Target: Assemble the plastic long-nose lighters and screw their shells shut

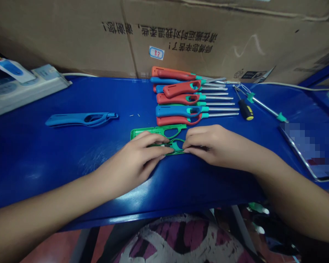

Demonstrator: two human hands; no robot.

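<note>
A green lighter casing (153, 130) lies opened on the blue table, its two halves side by side. My left hand (142, 151) rests over the near half, fingers bent and pressed on its inner parts. A teal trigger piece (177, 146) shows between my hands. My right hand (205, 144) has its fingertips pinched at the right end of the same half; whatever lies between them is too small to tell. Beyond my hands is a pile of red and blue lighters (178, 98) with metal tubes pointing right.
A blue casing (79, 119) lies at left, near a power strip (24, 87). A cardboard box (98, 47) stands behind. At right are a screwdriver (246, 109), metal tubes with teal pieces (265, 108) and a flat device (307, 153).
</note>
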